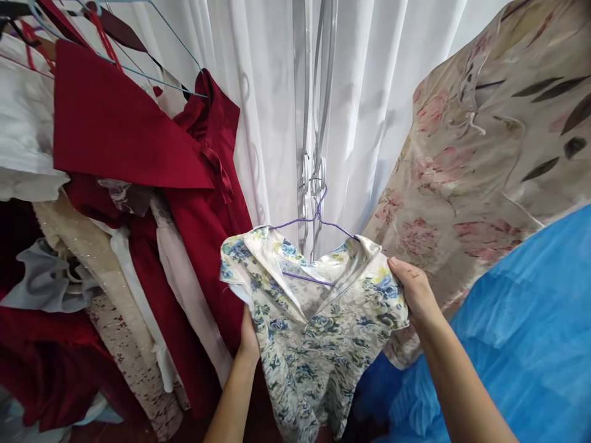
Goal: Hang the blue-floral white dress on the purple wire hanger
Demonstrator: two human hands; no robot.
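Note:
A white dress with a blue, green and yellow floral print [305, 344] hangs in front of me on a purple wire hanger [318, 216]. Its V-shaped neckline lies open, and the hanger's bar crosses inside it. My right hand [415, 289] grips the right sleeve, thumb at the front and the other fingers mostly hidden behind the cloth. At the left side, just under the other sleeve, my left hand [249, 335] holds the dress edge; its fingers are largely concealed by the fabric. The hanger's hook meets pale hooks [314, 172] at the curtain.
Dark red garments [124, 123] and other clothes hang close on the left. On the right are a beige garment with pink flowers [443, 172] and a bright blue ruffled one [517, 320]. Behind everything falls a white curtain [268, 111], with grey vertical straps [323, 80] before it.

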